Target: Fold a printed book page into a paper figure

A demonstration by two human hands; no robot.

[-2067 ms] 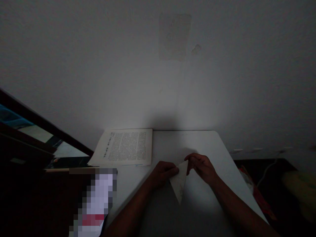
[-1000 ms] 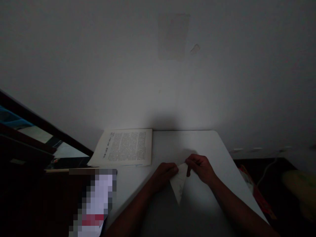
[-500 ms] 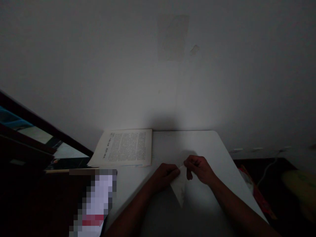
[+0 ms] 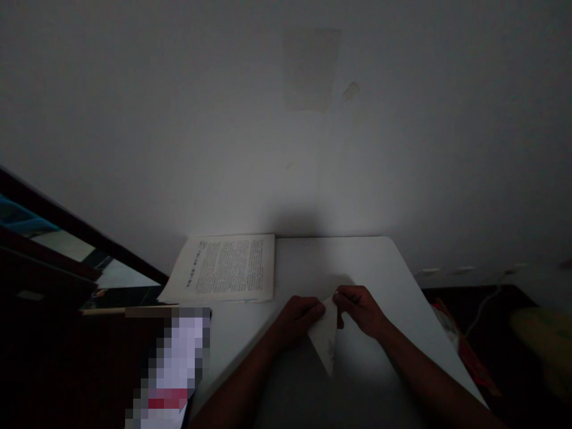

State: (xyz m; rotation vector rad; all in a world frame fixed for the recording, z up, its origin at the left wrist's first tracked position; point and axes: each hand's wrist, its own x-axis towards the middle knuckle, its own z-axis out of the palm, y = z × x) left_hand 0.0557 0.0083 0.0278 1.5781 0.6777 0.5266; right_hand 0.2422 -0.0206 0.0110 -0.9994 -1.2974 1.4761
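A folded white paper (image 4: 326,339), shaped like a narrow triangle with its tip toward me, lies on the white table (image 4: 379,268). My left hand (image 4: 297,319) pinches the paper's upper left edge. My right hand (image 4: 360,310) pinches its top corner from the right. Both sets of fingertips meet at the paper's top. The room is dim and finer detail of the folds is hard to make out.
A printed booklet (image 4: 226,267) lies at the table's far left corner against the white wall (image 4: 286,119). Dark furniture (image 4: 53,286) stands to the left. On the right, past the table edge, are a cable and dim clutter (image 4: 469,351) on the floor.
My right hand's fingers have shifted slightly along the paper's top corner, and the triangle has narrowed a little. The left hand stays pinching its edge.
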